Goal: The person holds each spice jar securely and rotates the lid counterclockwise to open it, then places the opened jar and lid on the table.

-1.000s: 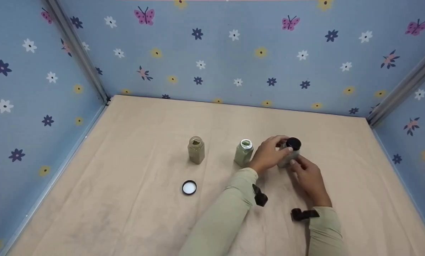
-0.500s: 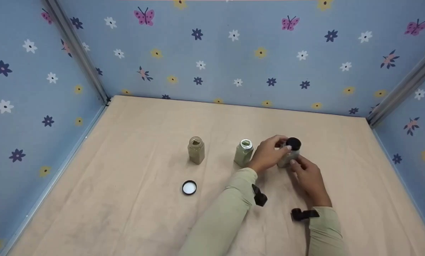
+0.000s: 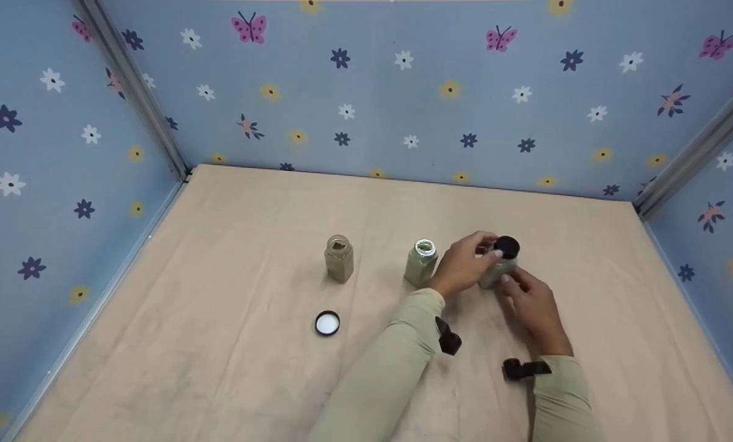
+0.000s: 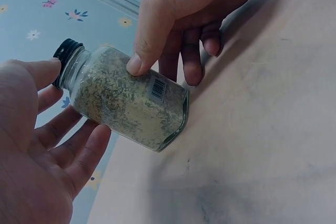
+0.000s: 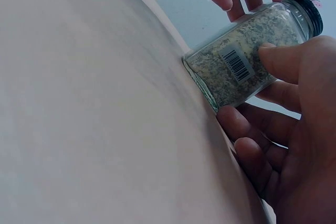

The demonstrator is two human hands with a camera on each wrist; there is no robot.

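Observation:
A glass spice jar (image 4: 123, 100) of dried herb flakes stands at the right of the group, a barcode label on its side. My right hand (image 3: 535, 307) grips its body low down, the thumb flat on the glass in the right wrist view. My left hand (image 3: 465, 267) pinches the jar's black cap (image 3: 506, 247) between thumb and finger, its other fingers held loosely beside the glass. The cap sits on the jar's neck; how tight it is cannot be seen. Just left of my left hand stands an uncapped jar of green herbs (image 3: 420, 267) with a silvery rim.
Farther left is another uncapped jar (image 3: 339, 264), its contents brownish green. In front of it a black cap with a white liner (image 3: 327, 323) lies with its inside up on the beige cloth (image 3: 219, 294). Flowered blue panels (image 3: 372, 92) close off the back and both sides.

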